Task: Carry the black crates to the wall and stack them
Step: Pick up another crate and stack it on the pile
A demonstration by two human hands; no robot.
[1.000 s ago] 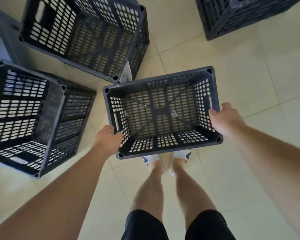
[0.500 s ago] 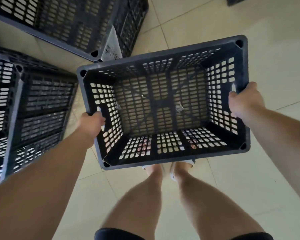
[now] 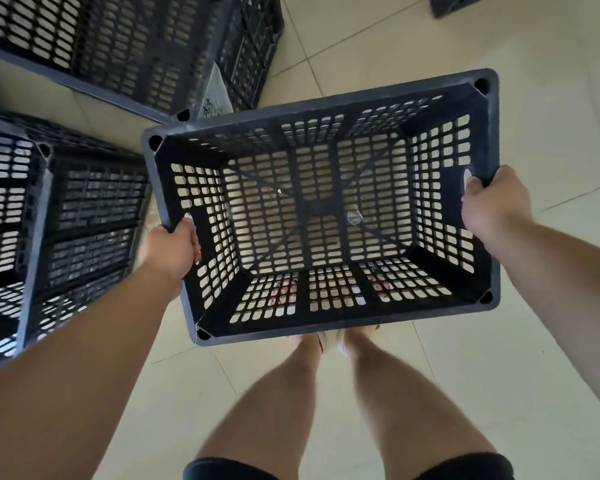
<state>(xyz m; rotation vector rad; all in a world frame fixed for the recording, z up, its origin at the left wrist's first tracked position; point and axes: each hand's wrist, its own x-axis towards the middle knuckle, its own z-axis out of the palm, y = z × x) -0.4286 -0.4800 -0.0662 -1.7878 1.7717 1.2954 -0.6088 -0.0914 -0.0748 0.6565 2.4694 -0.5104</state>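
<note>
Nearest me are the person's bare legs and dark shorts, planted on the pale tiled floor (image 3: 499,375). Just ahead of the knees hangs the black slotted crate (image 3: 326,325), clear of the floor, roughly level and empty, with the feet showing through its base. The left grip (image 3: 174,251) is clenched round the rim at the handle slot of one short wall, and the right grip (image 3: 492,206) grasps the opposite wall the same way.

To my eye the lift is done and this is the carry. Next comes a turn toward the wall, which I cannot see from here, steering past the tall crate (image 3: 66,216) close on the left. Beyond it sits another big crate (image 3: 118,46) with a white label (image 3: 215,95) at its corner, and a fourth crate (image 3: 465,3) lies far off at the top edge.

Against a second ago, the held crate is higher and nearer the face, and the far one has nearly slipped from view.
</note>
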